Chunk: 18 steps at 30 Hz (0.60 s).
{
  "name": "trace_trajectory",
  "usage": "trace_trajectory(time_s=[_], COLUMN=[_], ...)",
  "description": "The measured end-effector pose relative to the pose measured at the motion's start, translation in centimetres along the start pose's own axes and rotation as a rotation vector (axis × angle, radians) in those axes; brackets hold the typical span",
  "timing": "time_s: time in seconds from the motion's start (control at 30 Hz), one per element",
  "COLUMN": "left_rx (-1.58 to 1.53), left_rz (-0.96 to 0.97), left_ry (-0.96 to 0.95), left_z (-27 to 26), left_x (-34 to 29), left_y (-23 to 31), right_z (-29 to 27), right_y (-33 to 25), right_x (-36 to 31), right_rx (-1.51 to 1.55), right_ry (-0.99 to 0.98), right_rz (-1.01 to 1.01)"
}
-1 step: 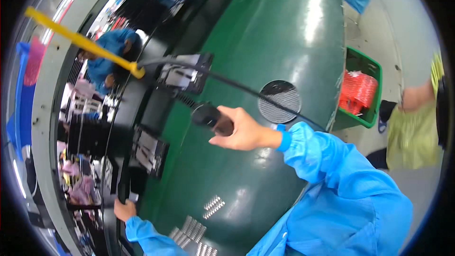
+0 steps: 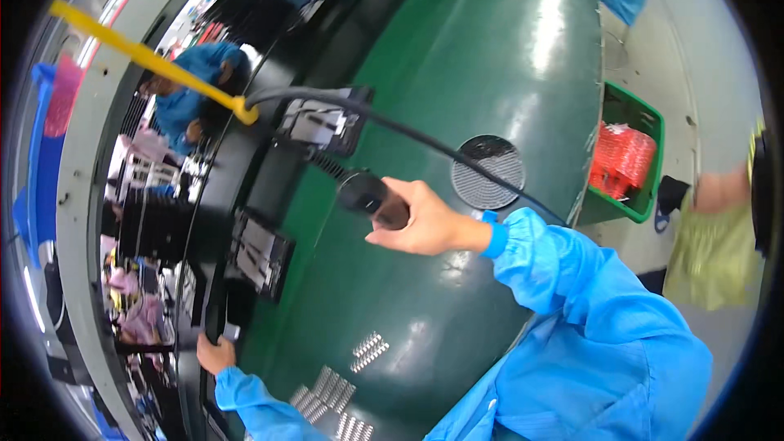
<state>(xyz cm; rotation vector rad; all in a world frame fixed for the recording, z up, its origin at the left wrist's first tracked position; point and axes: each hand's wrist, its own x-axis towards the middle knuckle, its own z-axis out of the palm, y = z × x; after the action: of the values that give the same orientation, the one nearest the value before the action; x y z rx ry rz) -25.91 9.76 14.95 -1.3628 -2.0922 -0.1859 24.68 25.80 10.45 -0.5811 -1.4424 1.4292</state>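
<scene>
Right hand (image 2: 425, 220) holds black tool (image 2: 361, 193) over green table (image 2: 457, 310), fingers and thumb closed round its side. Tool likely stiff, moderately weighty, smooth enough to slip; best taken round thick body, clear of ribbed neck (image 2: 328, 165). Left hand (image 2: 216, 354) well apart from tool, curled at black rail (image 2: 214, 310); cannot tell if gripping.

A glossy dark-green tabletop (image 2: 335, 294) is stretching lengthwise, reflecting pale light. Small silver metal pieces in short rows (image 2: 370, 351) are lying near its lower end; a round grey ridged disc (image 2: 482, 188) is showing farther up, near its right edge. Black rectangular trays (image 2: 283, 268) are sitting along its left side.
</scene>
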Motion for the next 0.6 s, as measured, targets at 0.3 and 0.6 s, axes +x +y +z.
trace_trajectory(time_s=[0.3,0.6], left_rx=[-0.215,-0.401], left_rz=[-0.038,0.345], left_ry=[0.149,0.044], left_z=[-12.3,-17.7], left_x=[-3.4,-9.3], left_y=[5.4,23.0], right_z=[-2.0,-8.6], right_y=[-0.3,-2.9], right_x=[-1.5,-0.9], right_rx=[0.205,0.072], right_ry=[-0.1,0.14], right_rz=[-0.086,-0.16])
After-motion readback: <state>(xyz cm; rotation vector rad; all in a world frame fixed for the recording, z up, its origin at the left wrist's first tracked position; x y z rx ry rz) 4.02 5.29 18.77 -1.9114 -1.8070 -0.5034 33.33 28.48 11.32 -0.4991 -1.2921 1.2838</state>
